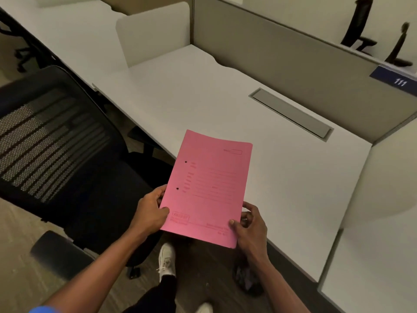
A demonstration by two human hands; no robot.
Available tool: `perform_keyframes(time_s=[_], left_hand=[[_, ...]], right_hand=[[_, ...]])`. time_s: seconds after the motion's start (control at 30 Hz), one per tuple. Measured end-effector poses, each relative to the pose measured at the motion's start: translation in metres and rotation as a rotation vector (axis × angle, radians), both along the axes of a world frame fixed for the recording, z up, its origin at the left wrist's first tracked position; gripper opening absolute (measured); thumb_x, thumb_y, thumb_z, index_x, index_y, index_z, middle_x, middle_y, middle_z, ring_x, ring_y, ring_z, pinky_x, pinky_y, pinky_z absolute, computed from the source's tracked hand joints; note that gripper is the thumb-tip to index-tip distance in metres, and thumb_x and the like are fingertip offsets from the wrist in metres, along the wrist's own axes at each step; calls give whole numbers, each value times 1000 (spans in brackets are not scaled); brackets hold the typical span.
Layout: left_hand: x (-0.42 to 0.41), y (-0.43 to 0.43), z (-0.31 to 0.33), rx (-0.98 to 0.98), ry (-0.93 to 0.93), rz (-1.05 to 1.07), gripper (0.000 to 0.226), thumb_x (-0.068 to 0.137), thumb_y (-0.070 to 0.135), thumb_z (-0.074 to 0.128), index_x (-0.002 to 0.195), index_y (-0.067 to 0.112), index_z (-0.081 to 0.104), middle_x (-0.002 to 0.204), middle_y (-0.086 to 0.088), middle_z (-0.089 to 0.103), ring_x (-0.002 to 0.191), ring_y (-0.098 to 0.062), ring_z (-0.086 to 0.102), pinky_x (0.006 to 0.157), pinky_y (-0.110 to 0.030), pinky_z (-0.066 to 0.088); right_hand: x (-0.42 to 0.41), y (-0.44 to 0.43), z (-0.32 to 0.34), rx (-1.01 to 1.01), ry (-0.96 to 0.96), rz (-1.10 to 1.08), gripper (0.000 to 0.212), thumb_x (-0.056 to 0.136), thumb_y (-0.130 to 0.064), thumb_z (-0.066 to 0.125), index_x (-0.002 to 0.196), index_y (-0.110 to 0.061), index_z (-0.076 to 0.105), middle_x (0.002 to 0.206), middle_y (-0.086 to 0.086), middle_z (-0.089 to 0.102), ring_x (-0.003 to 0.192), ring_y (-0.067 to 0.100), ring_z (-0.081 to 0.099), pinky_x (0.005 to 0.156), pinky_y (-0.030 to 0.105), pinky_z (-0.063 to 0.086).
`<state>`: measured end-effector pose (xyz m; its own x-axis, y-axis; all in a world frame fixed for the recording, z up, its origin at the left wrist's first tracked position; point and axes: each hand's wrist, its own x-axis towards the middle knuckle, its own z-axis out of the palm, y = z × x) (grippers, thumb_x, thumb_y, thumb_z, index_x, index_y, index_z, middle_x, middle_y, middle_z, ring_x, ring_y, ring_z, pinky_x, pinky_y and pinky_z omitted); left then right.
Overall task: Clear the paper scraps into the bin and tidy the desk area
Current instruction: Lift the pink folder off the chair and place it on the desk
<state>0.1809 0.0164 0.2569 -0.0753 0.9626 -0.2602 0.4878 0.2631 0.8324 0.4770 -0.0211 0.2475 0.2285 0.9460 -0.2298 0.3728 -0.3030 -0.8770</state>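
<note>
A pink paper folder with two punched holes and printed lines is held over the front edge of the white desk. My left hand grips its lower left edge. Its lower right corner is pinched by my right hand. A dark object, possibly a bin with a bag, stands on the floor under the desk edge, partly hidden by my right arm. No loose paper scraps show on the desk.
A black mesh office chair stands left of me, close to the desk. A grey cable flap sits near the rear partition. A white side divider and another desk lie beyond. My white shoes are on the floor below.
</note>
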Motion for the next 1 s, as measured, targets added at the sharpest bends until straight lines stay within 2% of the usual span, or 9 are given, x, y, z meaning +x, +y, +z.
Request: perform_keyframes(time_s=[0.13, 0.23, 0.33, 0.43, 0.53, 0.73, 0.83, 0.93, 1.0], left_hand=[[-11, 47, 1, 2, -20, -65, 67, 90, 15, 73, 127, 67, 52, 105, 44, 68, 97, 21, 67, 57, -10, 56], [-24, 89, -2, 3, -22, -86, 68, 91, 15, 74, 143, 53, 52, 108, 35, 69, 96, 7, 73, 62, -12, 56], [-36, 133, 1, 7, 2, -118, 66, 92, 13, 75, 148, 40, 54, 106, 30, 67, 95, 2, 71, 66, -13, 55], [-46, 172, 8, 11, 25, -135, 63, 92, 10, 73, 146, 36, 56, 100, 30, 64, 89, 6, 68, 57, -9, 53], [-53, 205, 14, 20, 18, -148, 62, 93, 6, 70, 147, 34, 56, 98, 32, 63, 85, 10, 65, 50, 0, 47], [-50, 262, 24, 12, 27, -165, 61, 93, 2, 61, 147, 29, 57, 101, 28, 64, 87, 1, 68, 52, -9, 53], [-43, 286, 23, 22, 42, -173, 60, 92, 2, 58, 146, 28, 58, 99, 29, 63, 85, 4, 67, 55, -8, 51], [-34, 310, 19, 14, 61, -174, 61, 90, 1, 54, 145, 26, 59, 102, 21, 67, 86, 5, 65, 60, -13, 51], [-28, 327, 14, -2, 80, -175, 63, 88, -1, 52, 145, 25, 59, 104, 16, 67, 87, 3, 65, 61, -14, 49]], right_hand=[[-9, 42, -2, 21, -61, -31, 58, 90, -29, 82, 137, -35, 49, 111, -18, 65, 91, 3, 69, 61, 11, 56], [-21, 76, -2, 45, -80, -56, 58, 89, -30, 82, 138, -33, 51, 112, -15, 68, 89, 5, 71, 62, 6, 55], [-36, 108, 1, 47, -77, -84, 59, 89, -30, 83, 139, -31, 51, 111, -16, 68, 89, 6, 71, 63, 5, 54], [-51, 137, 8, 44, -85, -112, 61, 88, -29, 84, 140, -30, 51, 108, -24, 65, 88, 5, 70, 60, 3, 52], [-64, 161, 16, 47, -97, -138, 61, 88, -27, 84, 140, -28, 52, 104, -24, 64, 87, 4, 69, 59, 1, 50], [-69, 202, 31, 55, -103, -177, 60, 88, -22, 83, 139, -31, 53, 104, -19, 69, 86, -4, 68, 61, 7, 53], [-61, 226, 33, 53, -103, -180, 61, 87, -22, 84, 140, -31, 54, 105, -16, 71, 85, 7, 72, 68, 18, 57], [-50, 250, 27, 42, -97, -163, 63, 87, -22, 84, 142, -30, 53, 107, -14, 72, 86, 13, 72, 77, 32, 63], [-43, 268, 22, 42, -78, -146, 66, 86, -20, 84, 142, -33, 53, 107, -14, 73, 85, 10, 72, 73, 28, 62]])
